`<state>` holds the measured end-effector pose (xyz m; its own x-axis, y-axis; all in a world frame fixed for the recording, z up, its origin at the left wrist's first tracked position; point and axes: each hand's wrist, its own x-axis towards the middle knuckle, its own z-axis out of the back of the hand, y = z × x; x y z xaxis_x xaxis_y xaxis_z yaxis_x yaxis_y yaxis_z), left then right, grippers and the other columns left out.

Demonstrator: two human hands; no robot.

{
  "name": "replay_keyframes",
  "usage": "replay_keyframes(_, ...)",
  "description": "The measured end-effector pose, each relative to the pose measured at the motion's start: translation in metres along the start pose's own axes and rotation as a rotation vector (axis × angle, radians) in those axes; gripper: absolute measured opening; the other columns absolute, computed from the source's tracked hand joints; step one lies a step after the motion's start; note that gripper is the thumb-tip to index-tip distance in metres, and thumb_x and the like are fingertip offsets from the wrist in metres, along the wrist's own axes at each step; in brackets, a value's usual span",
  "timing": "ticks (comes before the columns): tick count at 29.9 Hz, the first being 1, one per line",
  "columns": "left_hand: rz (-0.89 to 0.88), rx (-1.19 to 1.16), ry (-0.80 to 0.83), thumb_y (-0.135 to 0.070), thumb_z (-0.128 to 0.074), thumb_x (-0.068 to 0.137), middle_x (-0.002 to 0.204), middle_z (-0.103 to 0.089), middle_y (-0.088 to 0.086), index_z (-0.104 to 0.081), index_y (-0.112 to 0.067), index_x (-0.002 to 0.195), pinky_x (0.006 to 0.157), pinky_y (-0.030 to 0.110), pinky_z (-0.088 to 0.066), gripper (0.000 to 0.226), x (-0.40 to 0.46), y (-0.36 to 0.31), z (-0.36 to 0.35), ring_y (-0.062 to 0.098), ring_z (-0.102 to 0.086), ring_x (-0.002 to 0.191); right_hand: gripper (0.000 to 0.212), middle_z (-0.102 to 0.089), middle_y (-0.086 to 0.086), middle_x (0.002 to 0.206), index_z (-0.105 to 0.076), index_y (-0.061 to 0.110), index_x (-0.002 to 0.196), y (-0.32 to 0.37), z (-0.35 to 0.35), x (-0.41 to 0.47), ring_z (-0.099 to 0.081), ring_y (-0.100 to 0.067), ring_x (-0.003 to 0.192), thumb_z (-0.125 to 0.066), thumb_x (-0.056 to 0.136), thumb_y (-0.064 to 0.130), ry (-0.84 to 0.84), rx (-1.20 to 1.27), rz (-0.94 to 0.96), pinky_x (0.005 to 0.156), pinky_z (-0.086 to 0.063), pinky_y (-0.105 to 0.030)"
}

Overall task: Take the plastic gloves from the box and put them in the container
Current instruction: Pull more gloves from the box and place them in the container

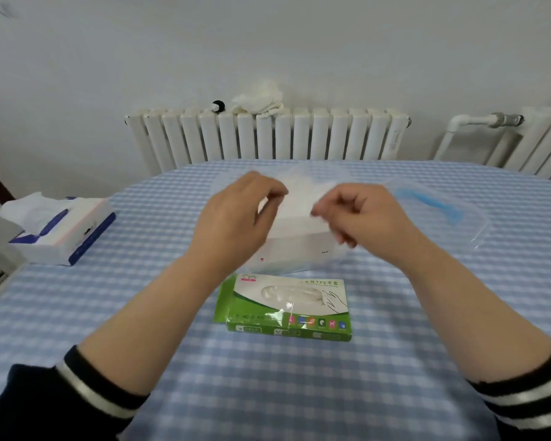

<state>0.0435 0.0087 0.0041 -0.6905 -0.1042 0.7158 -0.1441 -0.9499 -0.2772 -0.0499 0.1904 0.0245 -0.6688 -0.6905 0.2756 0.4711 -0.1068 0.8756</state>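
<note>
Right now my left hand [236,211] and right hand [360,214] are both raised over the container [296,246], fingers curled in, each pinching an edge of a thin, see-through plastic glove [299,192] stretched between them. The glove is blurred and pale, so I cannot tell its exact outline. Under my hands the container is a white, translucent box standing on the bench [299,393], which wears a blue-and-white checked cloth. Just in front of it, closer to me, lies the green glove box [287,307], flat, with a wisp of clear plastic poking from its opening. To the right of the container, the clear lid [442,208] with a blue strip rests on the cloth. Off to the left sits a tissue pack [61,227]. Behind the bench stands a white radiator [268,138] with a crumpled white cloth [261,98] on top.
</note>
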Motion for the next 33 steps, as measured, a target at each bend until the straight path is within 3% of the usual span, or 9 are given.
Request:
replay_keyframes(2, -0.04, -0.107, -0.01, -0.025, -0.055, 0.091, 0.086, -0.054, -0.018, -0.062, -0.025, 0.102, 0.06, 0.009, -0.035, 0.013, -0.028, -0.004, -0.009, 0.002, -0.042, 0.062, 0.009, -0.066, 0.005, 0.057, -0.069, 0.019, 0.082, -0.008, -0.013, -0.012, -0.057, -0.005, 0.05, -0.066, 0.089, 0.014, 0.264, -0.169, -0.129, 0.052, -0.045, -0.015)
replay_keyframes(4, -0.007, -0.163, 0.075, -0.034, -0.052, 0.091, 0.081, -0.051, -0.02, -0.058, -0.032, 0.1, 0.055, 0.014, -0.035, 0.011, -0.05, -0.003, -0.02, 0.001, -0.045, 0.059, 0.002, -0.069, 0.011, 0.08, -0.067, 0.027, 0.087, -0.022, -0.025, -0.018, -0.062, -0.002, 0.074, -0.067, 0.088, 0.026, 0.397, -0.489, -0.131, 0.068, -0.047, -0.019)
replay_keyframes(6, 0.055, -0.165, 0.188, -0.045, -0.048, 0.09, 0.082, -0.051, -0.024, -0.06, -0.031, 0.102, 0.056, 0.018, -0.04, 0.022, -0.066, 0.0, -0.031, 0.002, -0.052, 0.064, 0.011, -0.058, 0.016, 0.095, -0.06, 0.032, 0.095, -0.036, -0.038, -0.021, -0.056, -0.004, 0.088, -0.067, 0.087, 0.036, 0.422, -0.688, -0.097, 0.073, -0.042, -0.022)
replay_keyframes(10, 0.138, -0.142, 0.395, -0.068, -0.046, 0.08, 0.101, -0.06, -0.021, -0.058, -0.028, 0.117, 0.073, 0.017, -0.042, 0.056, -0.081, 0.007, -0.041, -0.001, -0.053, 0.09, 0.027, -0.051, 0.008, 0.11, -0.058, 0.025, 0.112, -0.05, -0.048, -0.02, -0.051, -0.011, 0.1, -0.062, 0.089, 0.038, 0.402, -0.748, -0.079, 0.078, -0.04, -0.027)
replay_keyframes(14, 0.166, -0.099, 0.478, -0.075, -0.048, 0.072, 0.109, -0.057, -0.022, -0.052, -0.031, 0.125, 0.08, 0.016, -0.036, 0.07, -0.088, 0.01, -0.042, -0.001, -0.05, 0.1, 0.022, -0.052, 0.009, 0.104, -0.057, 0.024, 0.106, -0.057, -0.049, -0.021, -0.049, -0.01, 0.095, -0.061, 0.089, 0.039, 0.367, -0.801, 0.011, 0.077, -0.043, -0.027)
replay_keyframes(17, 0.185, -0.091, 0.495, -0.067, -0.062, 0.075, 0.11, -0.052, -0.026, -0.048, -0.033, 0.129, 0.082, 0.016, -0.035, 0.065, -0.09, 0.008, -0.042, 0.0, -0.048, 0.103, 0.02, -0.057, 0.005, 0.1, -0.064, 0.02, 0.102, -0.058, -0.051, -0.025, -0.055, -0.014, 0.094, -0.054, 0.094, 0.035, 0.278, -0.913, 0.171, 0.068, -0.037, -0.027)
replay_keyframes(22, 0.208, -0.117, 0.498, -0.059, -0.071, 0.074, 0.105, -0.048, -0.03, -0.046, -0.035, 0.129, 0.084, 0.018, -0.038, 0.065, -0.088, 0.007, -0.041, -0.002, -0.047, 0.102, 0.013, -0.064, -0.002, 0.08, -0.069, 0.012, 0.088, -0.064, -0.052, -0.027, -0.061, -0.023, 0.07, -0.059, 0.09, 0.02, 0.206, -1.011, 0.357, 0.053, -0.031, -0.028)
replay_keyframes(27, 0.215, -0.114, 0.489, -0.057, -0.074, 0.072, 0.105, -0.049, -0.024, -0.046, -0.033, 0.128, 0.081, 0.021, -0.037, 0.067, -0.087, 0.004, -0.04, 0.004, -0.048, 0.1, 0.014, -0.062, 0.007, 0.08, -0.054, 0.021, 0.096, -0.052, -0.051, -0.03, -0.056, -0.012, 0.068, -0.044, 0.1, 0.03, 0.153, -0.732, 0.215, 0.06, -0.041, -0.027)
replay_keyframes(33, 0.31, -0.103, 0.532, -0.066, -0.073, 0.065, 0.118, -0.057, -0.01, -0.038, -0.038, 0.134, 0.085, 0.03, -0.045, 0.082, -0.085, 0.004, -0.041, 0.011, -0.052, 0.105, 0.014, -0.055, 0.014, 0.071, -0.048, 0.021, 0.087, -0.04, -0.049, -0.03, -0.053, 0.004, 0.067, -0.047, 0.1, 0.015, -0.034, -0.313, 0.14, 0.06, -0.038, -0.012)
